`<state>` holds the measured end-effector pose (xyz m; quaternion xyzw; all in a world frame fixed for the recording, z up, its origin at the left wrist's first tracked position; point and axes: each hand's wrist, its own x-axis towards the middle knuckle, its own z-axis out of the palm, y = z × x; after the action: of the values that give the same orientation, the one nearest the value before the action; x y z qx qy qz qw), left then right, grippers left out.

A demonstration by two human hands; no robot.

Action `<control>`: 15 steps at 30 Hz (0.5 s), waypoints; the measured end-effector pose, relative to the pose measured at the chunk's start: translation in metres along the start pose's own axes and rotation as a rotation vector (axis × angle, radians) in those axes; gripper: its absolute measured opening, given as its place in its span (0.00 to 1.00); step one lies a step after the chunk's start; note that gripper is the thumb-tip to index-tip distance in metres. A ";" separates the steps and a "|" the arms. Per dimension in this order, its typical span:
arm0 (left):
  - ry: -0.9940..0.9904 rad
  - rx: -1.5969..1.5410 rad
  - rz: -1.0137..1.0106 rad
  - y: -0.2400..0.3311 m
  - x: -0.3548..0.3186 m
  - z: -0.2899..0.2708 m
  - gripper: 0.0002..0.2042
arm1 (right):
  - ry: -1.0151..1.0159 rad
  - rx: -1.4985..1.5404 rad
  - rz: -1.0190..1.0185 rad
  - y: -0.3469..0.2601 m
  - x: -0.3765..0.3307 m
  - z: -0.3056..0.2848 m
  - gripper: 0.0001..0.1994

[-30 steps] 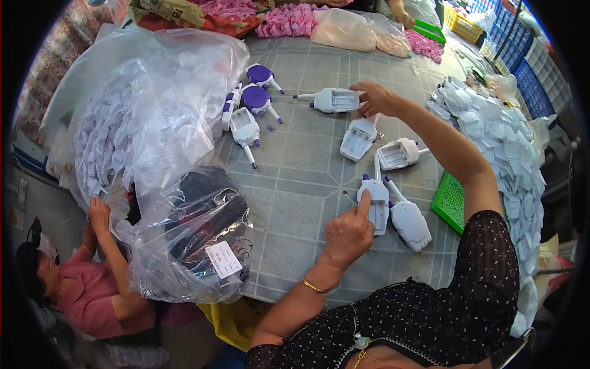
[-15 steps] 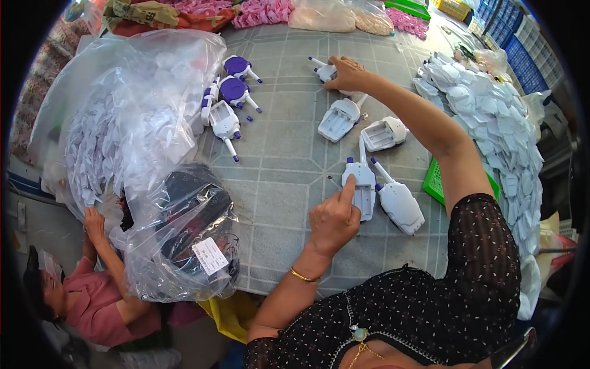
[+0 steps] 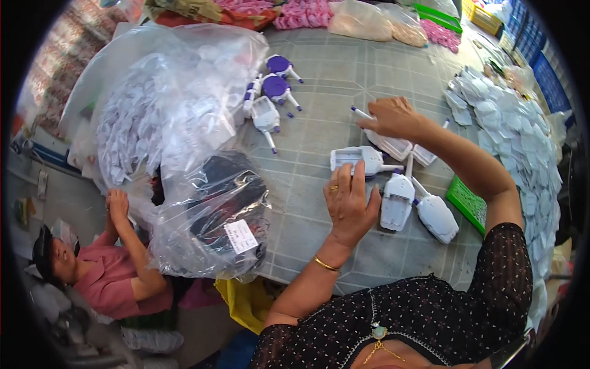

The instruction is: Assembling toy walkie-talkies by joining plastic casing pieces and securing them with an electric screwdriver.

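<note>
Left hand — fingers spread, unclenched — lays fingertips on white handset, inward from surface's near edge. Right hand covers second handset, farther from that edge; grasp hidden, cannot tell. Antenna crowds neighbouring handset: sideways pull could snag it.
</note>
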<state>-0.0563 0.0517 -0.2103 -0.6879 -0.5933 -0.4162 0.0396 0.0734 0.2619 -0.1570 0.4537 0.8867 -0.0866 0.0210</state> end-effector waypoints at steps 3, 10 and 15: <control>-0.103 0.083 -0.036 -0.004 -0.003 0.010 0.31 | 0.238 0.032 -0.142 -0.011 0.075 -0.001 0.21; -0.077 0.010 -0.012 0.003 0.002 0.003 0.18 | 0.549 0.176 0.070 -0.054 0.243 0.060 0.18; 0.010 -0.037 0.004 -0.003 -0.004 0.005 0.11 | 0.433 0.238 0.061 -0.057 0.244 0.054 0.11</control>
<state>-0.0562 0.0521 -0.2168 -0.6875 -0.5841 -0.4305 0.0307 -0.1180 0.4153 -0.2302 0.4874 0.8400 -0.0905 -0.2207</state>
